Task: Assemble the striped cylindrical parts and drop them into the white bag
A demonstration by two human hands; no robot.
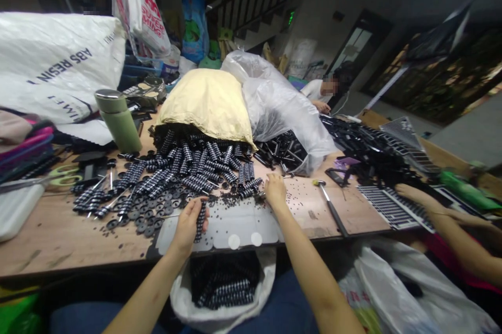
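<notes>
A black ribbed roller with pale bands [201,220] stands nearly upright in my left hand [189,225], whose fingers wrap round it above the front of the grey mat [231,227]. To the right, my right hand [275,193] is closed at the fingertips, low over the mat's back right edge. What those fingers pinch is too small to make out. Tiny black pieces [231,200] lie scattered beside the right hand. Behind both hands is a heap of similar rollers [192,164], spilling from a yellow sack [207,96]. Flat black discs [147,219] lie left of my left hand.
Below the table edge, an open white sack [182,305] holds more rollers. A hammer [331,208] lies to the right, near another person's arms [443,214] and striped panels [386,208]. A green flask [117,122] and scissors [58,177] are at left. Another person sits at the back.
</notes>
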